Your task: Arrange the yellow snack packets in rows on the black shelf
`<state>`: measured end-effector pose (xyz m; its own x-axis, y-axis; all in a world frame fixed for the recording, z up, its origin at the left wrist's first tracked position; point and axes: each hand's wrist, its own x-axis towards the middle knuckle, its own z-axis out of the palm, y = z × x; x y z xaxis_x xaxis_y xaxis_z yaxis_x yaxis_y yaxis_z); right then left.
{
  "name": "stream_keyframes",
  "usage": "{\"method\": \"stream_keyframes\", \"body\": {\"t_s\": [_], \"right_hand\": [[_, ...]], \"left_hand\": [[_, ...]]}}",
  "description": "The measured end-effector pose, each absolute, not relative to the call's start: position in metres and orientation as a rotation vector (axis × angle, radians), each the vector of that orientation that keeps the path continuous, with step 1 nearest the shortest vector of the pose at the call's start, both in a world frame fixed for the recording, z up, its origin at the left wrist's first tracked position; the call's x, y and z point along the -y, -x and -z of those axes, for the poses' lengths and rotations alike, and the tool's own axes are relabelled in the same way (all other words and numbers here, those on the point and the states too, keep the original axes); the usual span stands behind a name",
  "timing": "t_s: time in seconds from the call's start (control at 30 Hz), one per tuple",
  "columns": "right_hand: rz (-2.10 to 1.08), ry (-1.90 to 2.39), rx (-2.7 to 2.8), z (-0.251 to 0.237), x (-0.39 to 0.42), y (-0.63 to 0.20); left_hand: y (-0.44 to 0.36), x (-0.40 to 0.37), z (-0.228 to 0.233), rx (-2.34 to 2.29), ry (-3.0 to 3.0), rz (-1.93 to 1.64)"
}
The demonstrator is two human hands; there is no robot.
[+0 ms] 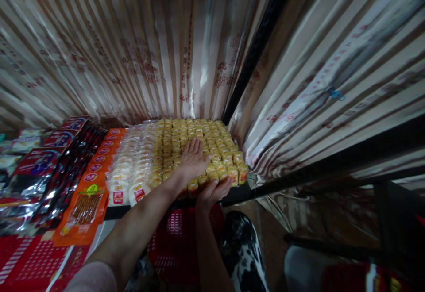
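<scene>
- Left hand (193, 158): flat, palm down, fingers together and extended, lying on top of the yellow packs (202, 144). Pressing, not gripping. Forearm runs in from near left, bare, pale sleeve at the bottom edge.
- Right hand (212, 191): palm up, fingers curled against the near edge of the yellow packs, cupping the front row from below. Not closed around any one pack.
- Yellow packs: tight rows on the shelf (239, 193), far right block, reaching back to the curtain (133, 48).
- Left of them, touching: white packs (131, 168), then orange packs (88, 194), then dark red packs (49, 159).
- Edges: black post (255, 48) just beside the far right corner of the yellow packs; curtain close behind and on the right.
- Open room: only at the near side, over the red basket (179, 239) below the shelf edge.
</scene>
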<state>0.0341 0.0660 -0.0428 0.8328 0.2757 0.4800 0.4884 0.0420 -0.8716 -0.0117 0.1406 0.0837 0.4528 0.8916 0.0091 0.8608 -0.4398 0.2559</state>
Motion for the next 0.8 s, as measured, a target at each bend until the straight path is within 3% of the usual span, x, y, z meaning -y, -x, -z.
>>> {"method": "stream_keyframes", "body": {"t_s": [0.43,0.8], "right_hand": [[0.283,1.751,0.701,0.035,-0.06,-0.115],[0.193,1.794,0.71,0.034,-0.078,-0.096]], "left_hand": [[-0.015,-0.129,-0.077,-1.386,-2.478,-0.038],[-0.015,-0.132,-0.083,-1.37,-2.48,-0.097]]}}
